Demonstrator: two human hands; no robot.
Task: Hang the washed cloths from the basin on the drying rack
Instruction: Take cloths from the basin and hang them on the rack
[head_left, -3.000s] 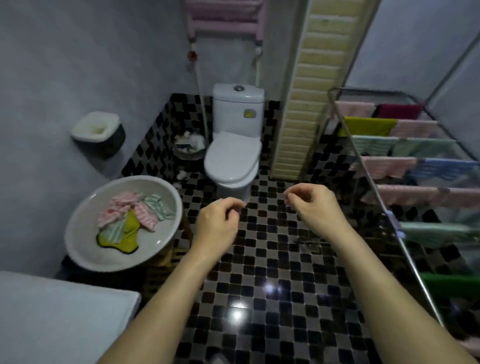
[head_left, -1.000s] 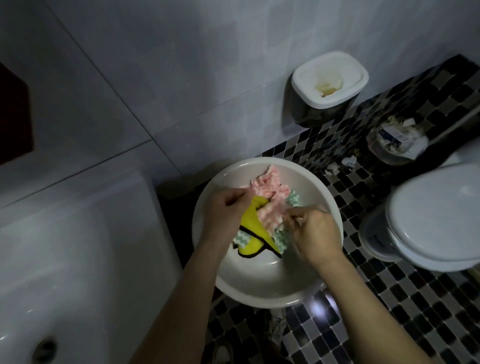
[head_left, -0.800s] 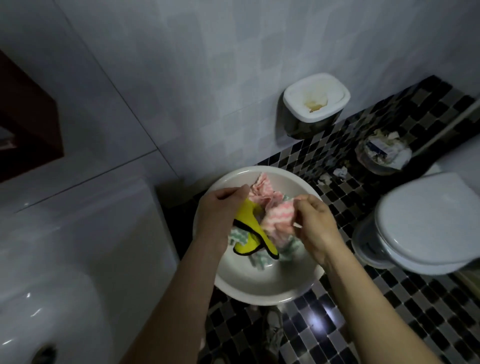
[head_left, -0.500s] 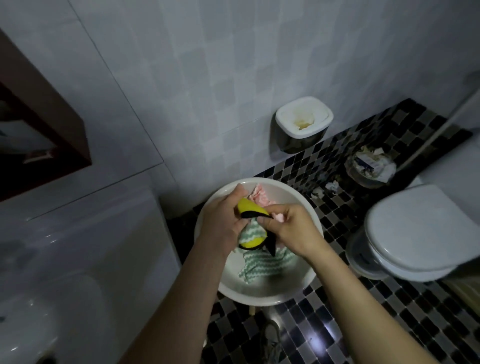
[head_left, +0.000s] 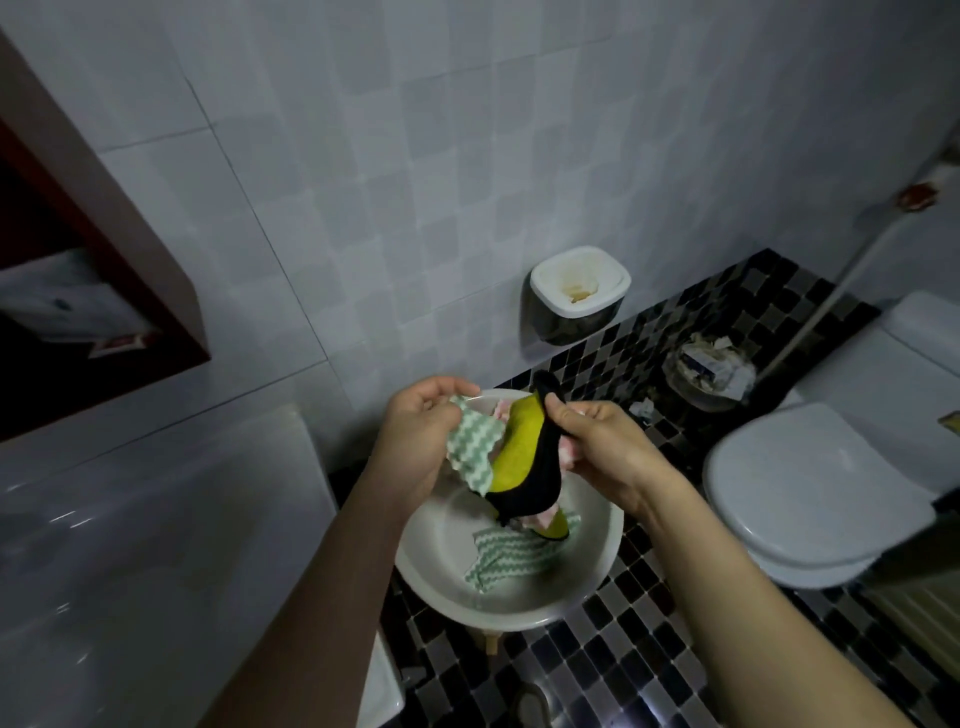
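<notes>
Just above the basin (head_left: 597, 566) — your left hand (head_left: 415, 441) grips the green cloth (head_left: 471, 453), your right hand (head_left: 597, 447) pinches the yellow cloth (head_left: 519, 457) by its top edge.

1. The floor (head_left: 649, 649) is laid with black, grey and white mosaic tiles.
2. The basin (head_left: 519, 616) is raised off it on a wooden leg (head_left: 491, 643).
3. A toilet (head_left: 810, 493) is set to the right of the basin.
4. A paper-filled waste bin (head_left: 709, 369) is placed beyond the basin, with a paper scrap (head_left: 642, 409) between them.

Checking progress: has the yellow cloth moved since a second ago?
Yes: upward. The yellow cloth now hangs from the right hand above the basin bottom.
</notes>
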